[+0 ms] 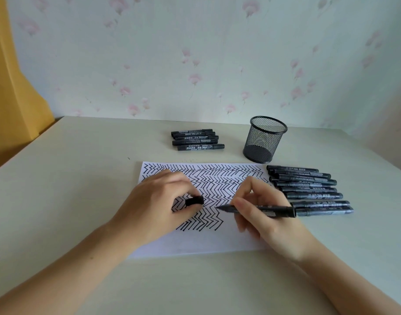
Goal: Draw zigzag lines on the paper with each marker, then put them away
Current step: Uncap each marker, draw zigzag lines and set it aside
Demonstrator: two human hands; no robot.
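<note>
A white paper (204,243) lies on the table, its upper part filled with rows of black zigzag lines. My right hand (263,214) grips an uncapped black marker (263,209), tip pointing left over the zigzags near the sheet's middle. My left hand (154,205) rests on the paper's left part and pinches the marker's black cap (194,200). Several capped black markers (308,187) lie in a row just right of the paper. Another group of several markers (196,139) lies beyond the paper's far edge.
A black mesh pen cup (263,138) stands empty at the back right, between the two marker groups. The pale table (70,178) ends at a floral wall behind. A yellow curtain (11,87) hangs at the far left.
</note>
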